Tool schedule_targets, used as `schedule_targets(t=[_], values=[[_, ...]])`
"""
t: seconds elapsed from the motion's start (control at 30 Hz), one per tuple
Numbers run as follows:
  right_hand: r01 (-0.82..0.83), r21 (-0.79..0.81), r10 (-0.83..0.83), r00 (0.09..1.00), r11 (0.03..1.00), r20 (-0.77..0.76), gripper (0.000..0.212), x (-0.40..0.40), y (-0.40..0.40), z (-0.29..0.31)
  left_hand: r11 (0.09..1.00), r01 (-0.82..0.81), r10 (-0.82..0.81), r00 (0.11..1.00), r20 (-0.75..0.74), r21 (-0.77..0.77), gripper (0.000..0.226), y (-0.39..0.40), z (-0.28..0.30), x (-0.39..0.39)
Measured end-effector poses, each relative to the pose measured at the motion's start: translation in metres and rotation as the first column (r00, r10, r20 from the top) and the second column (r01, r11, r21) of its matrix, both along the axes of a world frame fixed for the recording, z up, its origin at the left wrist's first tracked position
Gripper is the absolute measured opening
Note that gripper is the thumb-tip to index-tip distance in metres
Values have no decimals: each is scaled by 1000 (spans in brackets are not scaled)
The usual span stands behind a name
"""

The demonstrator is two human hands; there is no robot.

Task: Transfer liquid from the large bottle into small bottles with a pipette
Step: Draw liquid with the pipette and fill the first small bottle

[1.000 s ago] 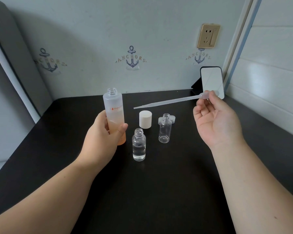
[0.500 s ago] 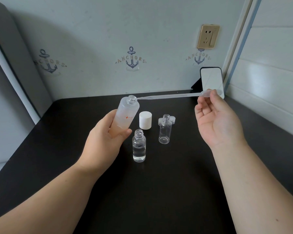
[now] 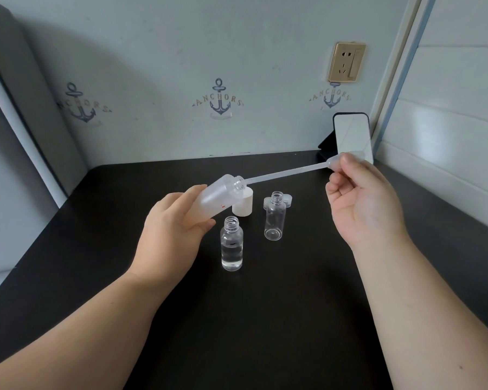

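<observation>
Head view: pipette point(image 3: 286, 172) enters the mouth of the large bottle point(image 3: 213, 199), which the left hand point(image 3: 171, 235) grips tilted above the tabletop point(image 3: 265, 319), likely to bring liquid within reach, while the right hand point(image 3: 361, 204) pinches the bulb, near two open small bottles point(image 3: 232, 243).
</observation>
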State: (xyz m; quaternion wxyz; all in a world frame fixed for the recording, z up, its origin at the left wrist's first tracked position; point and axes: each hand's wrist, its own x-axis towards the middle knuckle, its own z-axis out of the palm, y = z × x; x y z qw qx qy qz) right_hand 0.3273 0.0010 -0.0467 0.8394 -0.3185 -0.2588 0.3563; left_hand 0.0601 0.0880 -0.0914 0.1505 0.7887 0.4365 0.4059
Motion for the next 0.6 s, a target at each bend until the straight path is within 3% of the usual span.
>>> schedule_targets(t=[0.33,0.6], values=[[-114,-46,122,957,992,265,21,-11,1,-3,998,31,-28,998,-53,59,56,-1,-3,2],[-157,-138,202,876,978,438,7,-26,1,-3,994,33,-27,998,-61,108,59,1,-8,3]])
